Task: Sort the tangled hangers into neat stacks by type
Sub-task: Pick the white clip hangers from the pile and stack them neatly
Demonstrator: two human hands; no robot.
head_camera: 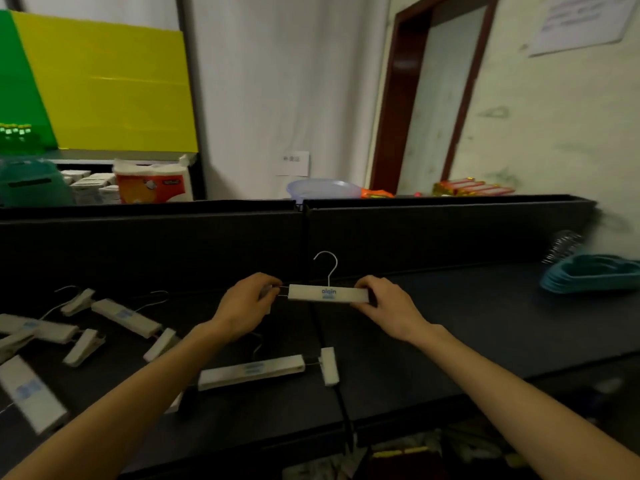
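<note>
I hold a white clip hanger [327, 292] with a metal hook level above the dark table [450, 323]. My left hand [247, 303] grips its left clip end, and my right hand [384, 303] grips its right end. Another white clip hanger [252, 371] lies on the table just below my hands. Several more white clip hangers [86, 327] lie scattered at the left. A stack of teal plastic hangers [592, 275] sits at the far right of the table.
A dark partition wall [207, 244] runs along the back of the table. Behind it stand a blue basin [322, 189], a paper roll pack [154, 183] and red packets [474, 187]. The table's front edge runs near my forearms.
</note>
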